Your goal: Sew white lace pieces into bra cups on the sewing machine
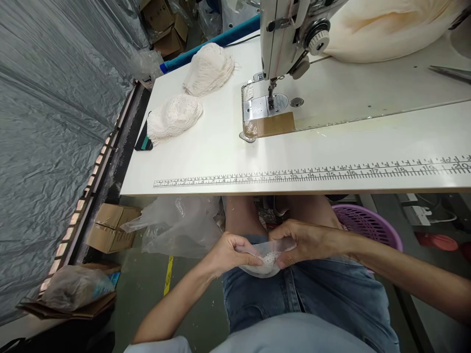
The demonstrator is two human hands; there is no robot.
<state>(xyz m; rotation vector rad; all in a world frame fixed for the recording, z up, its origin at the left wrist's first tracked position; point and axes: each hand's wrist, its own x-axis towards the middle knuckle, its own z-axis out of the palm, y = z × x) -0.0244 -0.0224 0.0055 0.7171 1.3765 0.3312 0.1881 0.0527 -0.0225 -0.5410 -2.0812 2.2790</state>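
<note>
Hanging far to the left of the fingers, a wrinkled silver sheet (62,147) runs down beside the workplace. Nearer, though still well apart from them, sits a cardboard box (112,228). Beyond the fingers and to their left, one pale lace stack (174,115) lies on the white table (221,152), with a second lace stack (209,68) just behind it. A clear plastic bag (180,225) slumps below the table edge, near the left fingers. Over the lap, the left hand (235,251) pinches one side of a sheer white lace piece (268,267) between thumb and bent fingers. That piece spans the gap between the two hands, curving downward. Straight beyond the fingers, across the table, stands a sewing machine (274,54). The right hand (303,240) grips the other side of the piece, its thumb pressed on the near face; its fingertips are partly hidden behind. To the right of these fingers, beneath the forearm, is a purple basket (368,223). Farther right and beyond, a pointed metal tool (451,73) rests on the machine bed.
</note>
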